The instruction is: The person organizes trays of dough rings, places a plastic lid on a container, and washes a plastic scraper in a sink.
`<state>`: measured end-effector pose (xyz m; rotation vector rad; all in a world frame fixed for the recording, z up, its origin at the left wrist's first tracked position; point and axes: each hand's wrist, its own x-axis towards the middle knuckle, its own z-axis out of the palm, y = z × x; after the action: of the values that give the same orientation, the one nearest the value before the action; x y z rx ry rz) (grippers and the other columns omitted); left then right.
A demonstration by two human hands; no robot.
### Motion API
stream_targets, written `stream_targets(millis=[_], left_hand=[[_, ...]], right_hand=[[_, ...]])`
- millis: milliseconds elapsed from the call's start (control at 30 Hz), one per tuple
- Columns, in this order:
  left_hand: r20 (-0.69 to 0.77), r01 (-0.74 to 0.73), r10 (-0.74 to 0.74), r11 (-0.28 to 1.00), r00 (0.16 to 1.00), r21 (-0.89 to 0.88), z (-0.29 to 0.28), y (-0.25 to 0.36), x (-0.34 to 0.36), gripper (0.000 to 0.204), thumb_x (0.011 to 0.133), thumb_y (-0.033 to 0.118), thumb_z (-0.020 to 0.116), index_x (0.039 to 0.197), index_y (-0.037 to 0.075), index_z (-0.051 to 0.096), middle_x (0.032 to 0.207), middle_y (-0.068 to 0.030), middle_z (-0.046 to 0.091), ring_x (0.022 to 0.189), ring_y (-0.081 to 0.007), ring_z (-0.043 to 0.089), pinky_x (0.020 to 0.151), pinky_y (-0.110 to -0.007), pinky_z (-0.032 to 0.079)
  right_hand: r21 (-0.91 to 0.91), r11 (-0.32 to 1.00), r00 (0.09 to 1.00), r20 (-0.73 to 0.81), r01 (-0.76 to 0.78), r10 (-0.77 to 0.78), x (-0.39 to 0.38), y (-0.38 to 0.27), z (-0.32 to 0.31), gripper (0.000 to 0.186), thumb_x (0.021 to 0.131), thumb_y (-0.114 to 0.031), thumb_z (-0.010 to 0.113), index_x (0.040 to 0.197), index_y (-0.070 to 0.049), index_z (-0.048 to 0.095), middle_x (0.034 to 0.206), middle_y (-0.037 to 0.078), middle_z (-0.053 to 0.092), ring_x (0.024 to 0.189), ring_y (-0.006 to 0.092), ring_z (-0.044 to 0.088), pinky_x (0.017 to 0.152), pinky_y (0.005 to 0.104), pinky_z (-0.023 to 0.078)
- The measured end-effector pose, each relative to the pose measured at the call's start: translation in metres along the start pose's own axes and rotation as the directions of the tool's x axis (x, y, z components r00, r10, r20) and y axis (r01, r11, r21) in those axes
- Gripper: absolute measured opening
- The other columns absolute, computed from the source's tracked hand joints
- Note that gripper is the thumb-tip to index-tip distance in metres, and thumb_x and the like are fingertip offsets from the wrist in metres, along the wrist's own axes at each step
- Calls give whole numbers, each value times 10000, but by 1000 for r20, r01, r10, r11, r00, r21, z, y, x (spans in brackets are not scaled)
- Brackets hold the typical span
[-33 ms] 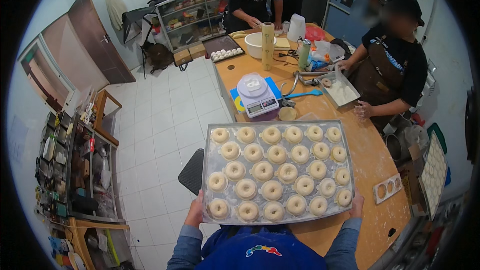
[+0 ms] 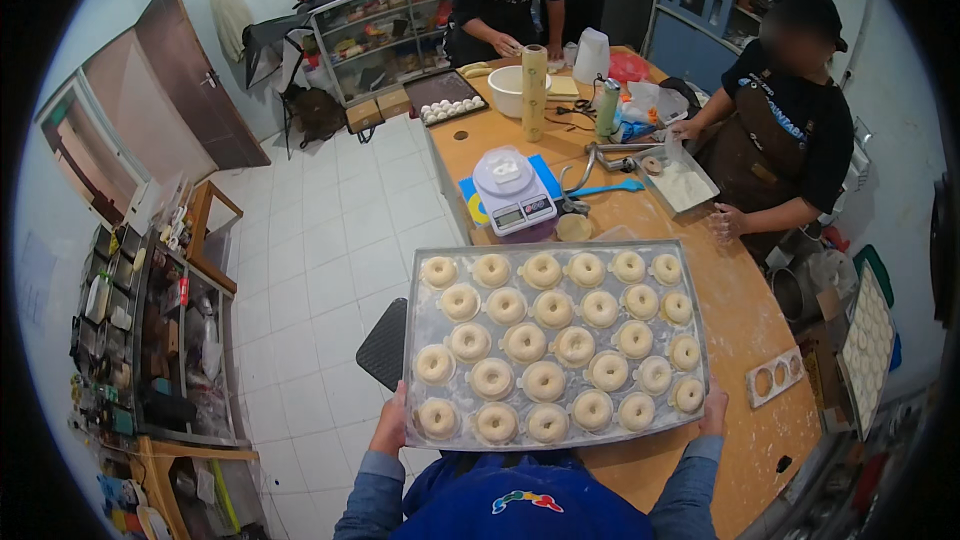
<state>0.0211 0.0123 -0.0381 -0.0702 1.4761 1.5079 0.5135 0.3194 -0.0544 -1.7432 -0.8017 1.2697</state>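
Metal sides of the tray (image 2: 425,313) are held by the left grip (image 2: 392,423) and right grip (image 2: 714,410); uneven support could tilt it, sliding the pale dough rings (image 2: 525,352) together.

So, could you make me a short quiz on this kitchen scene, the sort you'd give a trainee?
1. What are the left hand and right hand holding between them?

2. True or false: the dough rings are piled on top of one another.

3. How many other people are at the table?
(a) one
(b) two
(c) four

Key:
1. A shallow rectangular tray, one hand at each side.
2. False; they lie in a single layer.
3. (b)
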Motion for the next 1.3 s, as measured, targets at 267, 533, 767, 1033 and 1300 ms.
stream_targets(millis=[267, 533, 767, 1033, 1300], left_hand=[[-42, -30, 28, 999, 999, -32, 8, 0, -17, 556, 859, 440, 376, 1066, -68, 468, 997, -134, 552, 858, -215, 565, 735, -338, 470], [-9, -40, 40, 998, 999, -46, 5, -3, -13, 545, 870, 425, 354, 1090, -65, 450, 1026, -135, 540, 876, -224, 561, 745, -344, 468], [-74, -59, 57, 998, 996, -31, 47, -18, -27, 542, 873, 420, 350, 1124, -54, 430, 1075, -132, 521, 928, -235, 540, 793, -351, 444], [-18, -78, 78, 997, 997, -24, 56, -45, -11, 559, 865, 443, 353, 1157, -30, 404, 1125, -127, 495, 973, -241, 515, 833, -348, 419], [-37, -16, 16, 1000, 999, 1, 61, -48, -16, 579, 858, 464, 347, 1164, -25, 398, 1120, -124, 496, 967, -247, 516, 822, -362, 428]], right_hand=[[18, 999, 998, -56, 27, -26, 1, -8, 7, 358, 797, -290, 530, 884, 52, 589, 801, 83, 595, 676, 155, 562, 587, 292, 453], [-8, 998, 994, -79, 68, -69, -6, -13, 14, 323, 792, -252, 541, 866, 58, 589, 784, 80, 602, 665, 151, 571, 567, 293, 458], [69, 993, 994, -64, 96, -91, 98, 10, -4, 328, 794, -237, 539, 917, 64, 581, 818, 76, 604, 711, 145, 570, 626, 281, 456], [-206, 920, 932, -78, 333, -355, 148, 18, -36, 251, 776, -232, 538, 837, 9, 574, 743, 73, 587, 686, 149, 539, 633, 272, 419], [34, 957, 883, -397, 287, -251, 45, 22, -70, 51, 741, -26, 559, 712, -10, 520, 587, -6, 481, 541, 74, 460, 488, 213, 371]])
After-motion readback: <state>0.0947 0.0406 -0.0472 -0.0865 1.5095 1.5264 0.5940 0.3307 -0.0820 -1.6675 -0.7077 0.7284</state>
